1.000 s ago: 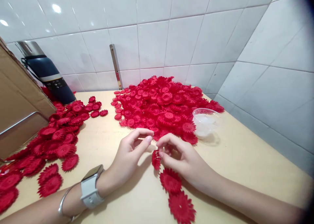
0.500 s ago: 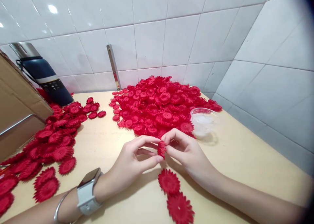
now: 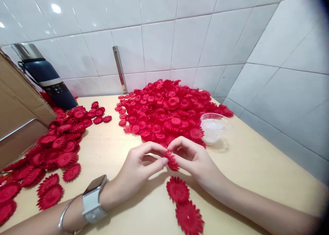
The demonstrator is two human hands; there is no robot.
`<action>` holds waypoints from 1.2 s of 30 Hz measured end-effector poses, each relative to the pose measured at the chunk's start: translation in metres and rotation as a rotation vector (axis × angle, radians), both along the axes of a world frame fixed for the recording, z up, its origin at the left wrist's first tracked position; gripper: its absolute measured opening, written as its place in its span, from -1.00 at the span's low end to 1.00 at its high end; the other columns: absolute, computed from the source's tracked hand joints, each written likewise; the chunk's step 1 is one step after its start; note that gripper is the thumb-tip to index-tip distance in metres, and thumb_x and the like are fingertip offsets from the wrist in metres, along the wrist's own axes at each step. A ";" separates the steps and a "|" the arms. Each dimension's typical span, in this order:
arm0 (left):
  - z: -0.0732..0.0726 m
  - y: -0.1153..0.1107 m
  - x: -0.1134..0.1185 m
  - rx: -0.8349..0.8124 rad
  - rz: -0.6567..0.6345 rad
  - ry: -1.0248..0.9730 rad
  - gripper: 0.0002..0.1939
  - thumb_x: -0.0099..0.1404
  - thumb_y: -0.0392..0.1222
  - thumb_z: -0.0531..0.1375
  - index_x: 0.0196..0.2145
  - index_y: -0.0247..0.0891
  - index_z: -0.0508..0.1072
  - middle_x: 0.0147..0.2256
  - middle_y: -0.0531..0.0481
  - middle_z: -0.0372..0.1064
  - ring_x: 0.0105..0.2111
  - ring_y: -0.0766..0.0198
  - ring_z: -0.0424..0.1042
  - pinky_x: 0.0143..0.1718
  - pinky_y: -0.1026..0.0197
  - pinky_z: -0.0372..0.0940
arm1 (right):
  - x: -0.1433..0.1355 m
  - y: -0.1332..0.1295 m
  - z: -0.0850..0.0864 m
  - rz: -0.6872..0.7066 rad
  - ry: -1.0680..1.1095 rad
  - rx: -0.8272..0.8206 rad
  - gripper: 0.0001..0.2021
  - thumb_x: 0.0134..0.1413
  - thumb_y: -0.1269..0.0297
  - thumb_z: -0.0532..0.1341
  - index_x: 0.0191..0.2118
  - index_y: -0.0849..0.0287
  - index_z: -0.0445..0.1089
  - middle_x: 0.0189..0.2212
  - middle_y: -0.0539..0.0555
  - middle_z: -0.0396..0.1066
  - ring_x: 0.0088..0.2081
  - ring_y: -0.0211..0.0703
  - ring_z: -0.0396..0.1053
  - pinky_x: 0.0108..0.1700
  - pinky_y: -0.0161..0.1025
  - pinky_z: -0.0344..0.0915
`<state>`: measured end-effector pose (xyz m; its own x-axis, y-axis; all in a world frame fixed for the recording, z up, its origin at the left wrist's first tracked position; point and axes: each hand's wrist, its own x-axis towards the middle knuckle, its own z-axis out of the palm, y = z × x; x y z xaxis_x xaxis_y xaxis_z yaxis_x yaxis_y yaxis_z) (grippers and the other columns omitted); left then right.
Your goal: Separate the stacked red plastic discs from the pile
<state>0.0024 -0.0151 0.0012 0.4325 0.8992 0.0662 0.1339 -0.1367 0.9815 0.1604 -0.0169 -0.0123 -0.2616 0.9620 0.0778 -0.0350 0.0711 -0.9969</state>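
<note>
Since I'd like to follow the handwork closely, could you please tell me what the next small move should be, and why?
Perhaps lower the red flower piece toward the table: the left hand and right hand meet at it, raised above the surface, and two similar pieces already lie just below them in view, so that spot looks suitable.

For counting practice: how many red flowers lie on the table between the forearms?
2: the farther flower below the held flower, the nearer flower at the bottom edge. More may hide beneath.
</note>
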 end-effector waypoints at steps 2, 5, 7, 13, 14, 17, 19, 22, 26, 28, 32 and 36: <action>0.001 0.000 0.000 0.028 -0.016 0.015 -0.90 0.15 -0.29 0.13 -0.34 -0.27 0.41 -0.33 -0.01 0.37 -0.32 0.28 0.39 -0.28 0.25 0.32 | 0.000 0.000 -0.001 0.020 0.025 -0.004 -0.83 -0.08 0.23 0.22 -0.40 0.18 0.24 -0.54 -0.06 0.29 -0.49 -0.28 0.28 -0.44 -0.33 0.20; 0.000 0.001 -0.001 0.077 0.011 0.064 -0.90 0.13 -0.24 0.15 -0.36 -0.26 0.44 -0.31 -0.03 0.33 -0.33 0.27 0.37 -0.31 0.26 0.31 | 0.000 0.000 0.000 0.052 -0.009 0.006 -0.84 -0.06 0.22 0.21 -0.43 0.21 0.27 -0.54 -0.04 0.28 -0.48 -0.30 0.24 -0.45 -0.36 0.17; 0.000 0.001 -0.001 0.108 0.033 0.092 -0.89 0.13 -0.22 0.16 -0.37 -0.25 0.45 -0.30 -0.03 0.32 -0.30 0.26 0.36 -0.30 0.27 0.30 | 0.001 -0.001 0.000 0.061 -0.020 0.000 -0.84 -0.05 0.23 0.20 -0.46 0.22 0.29 -0.54 -0.03 0.29 -0.48 -0.30 0.23 -0.44 -0.36 0.16; 0.000 -0.001 -0.002 0.051 0.021 0.106 -0.89 0.16 -0.21 0.13 -0.32 -0.25 0.36 -0.36 0.02 0.35 -0.38 0.31 0.36 -0.34 0.27 0.28 | 0.000 -0.001 0.001 0.099 0.036 -0.035 -0.85 -0.05 0.27 0.19 -0.50 0.23 0.29 -0.55 -0.03 0.31 -0.46 -0.29 0.26 -0.41 -0.36 0.18; 0.000 -0.001 -0.001 0.042 0.020 0.100 -0.90 0.16 -0.21 0.13 -0.33 -0.25 0.34 -0.37 0.03 0.34 -0.39 0.32 0.35 -0.36 0.28 0.28 | 0.000 -0.002 0.001 0.110 0.050 -0.039 -0.87 -0.04 0.30 0.18 -0.50 0.24 0.29 -0.55 -0.03 0.32 -0.47 -0.30 0.27 -0.42 -0.37 0.18; 0.000 -0.002 0.000 0.027 0.016 0.081 -0.91 0.15 -0.22 0.13 -0.35 -0.25 0.31 -0.39 0.05 0.32 -0.41 0.33 0.35 -0.39 0.30 0.28 | 0.000 -0.003 0.002 0.131 0.093 -0.060 -0.91 -0.05 0.43 0.15 -0.52 0.24 0.26 -0.58 -0.06 0.30 -0.50 -0.34 0.26 -0.44 -0.40 0.17; 0.000 -0.003 0.000 0.022 0.003 0.079 -0.92 0.16 -0.22 0.12 -0.36 -0.25 0.31 -0.38 0.05 0.32 -0.40 0.34 0.34 -0.38 0.30 0.28 | 0.000 -0.003 0.003 0.132 0.103 -0.076 -0.90 -0.07 0.48 0.13 -0.54 0.24 0.25 -0.60 -0.08 0.28 -0.52 -0.36 0.25 -0.46 -0.41 0.17; 0.000 -0.003 0.000 0.009 -0.014 0.079 -0.93 0.18 -0.22 0.10 -0.36 -0.26 0.32 -0.37 0.04 0.33 -0.39 0.33 0.34 -0.37 0.29 0.27 | 0.000 -0.002 0.004 0.098 0.102 -0.101 -0.88 -0.09 0.49 0.12 -0.57 0.24 0.23 -0.62 -0.08 0.28 -0.53 -0.36 0.23 -0.47 -0.40 0.16; 0.001 -0.002 -0.001 0.012 -0.007 0.102 -0.89 0.22 -0.20 0.06 -0.35 -0.26 0.35 -0.39 0.03 0.34 -0.39 0.34 0.34 -0.35 0.30 0.25 | 0.001 -0.001 0.005 -0.034 0.075 -0.115 -0.87 -0.09 0.44 0.09 -0.59 0.22 0.20 -0.68 -0.11 0.20 -0.59 -0.37 0.16 -0.54 -0.39 0.14; 0.002 -0.002 -0.002 0.022 -0.002 0.116 -0.87 0.23 -0.20 0.05 -0.35 -0.26 0.37 -0.40 0.04 0.34 -0.40 0.36 0.32 -0.36 0.33 0.22 | 0.001 -0.001 0.004 -0.063 0.055 -0.117 -0.88 -0.11 0.44 0.08 -0.59 0.21 0.19 -0.69 -0.11 0.18 -0.61 -0.36 0.15 -0.55 -0.39 0.14; 0.003 -0.002 -0.002 0.013 0.002 0.124 -0.85 0.24 -0.19 0.04 -0.38 -0.24 0.38 -0.44 0.08 0.33 -0.43 0.40 0.29 -0.38 0.36 0.19 | 0.001 -0.001 0.004 -0.065 0.031 -0.088 -0.88 -0.13 0.45 0.08 -0.61 0.21 0.20 -0.67 -0.10 0.20 -0.59 -0.36 0.17 -0.53 -0.39 0.17; 0.002 -0.002 -0.002 -0.005 0.006 0.117 -0.82 0.25 -0.17 0.03 -0.43 -0.26 0.35 -0.48 0.10 0.29 -0.45 0.42 0.27 -0.38 0.36 0.18 | 0.001 0.000 0.004 -0.071 0.032 -0.097 -0.88 -0.12 0.45 0.07 -0.60 0.21 0.20 -0.68 -0.11 0.19 -0.60 -0.37 0.16 -0.55 -0.40 0.15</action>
